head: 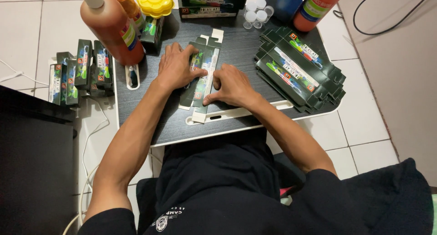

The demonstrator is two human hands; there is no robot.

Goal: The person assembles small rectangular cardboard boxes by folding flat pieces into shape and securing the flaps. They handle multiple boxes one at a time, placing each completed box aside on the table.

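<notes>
You are sitting over a small dark wood-grain lap table (236,48) with a white rim, which is filling the middle of the frame above the white tiled floor (364,121). At the right of the table a fanned stack of flat dark green cartons (298,71) is lying, spilling to the table's right edge. In the upper left a tall orange bottle (109,28) with a white cap is standing on the table, and a second orange bottle (316,7) is leaning in at the upper right. Off the table, at the left of the frame, a cluster of assembled green boxes (79,71) is standing on the floor. A yellow flower-shaped lid (154,1) is sitting at the top centre, with small clear vials (256,14) just right of it.

In the centre, a flat unfolded green carton (202,78) is lying lengthwise on the table. Your left hand (175,66) is pressing down on its upper left part, fingers spread flat. Your right hand (232,85) is resting on its right edge, fingers curled, thumb pinning the lower part.
</notes>
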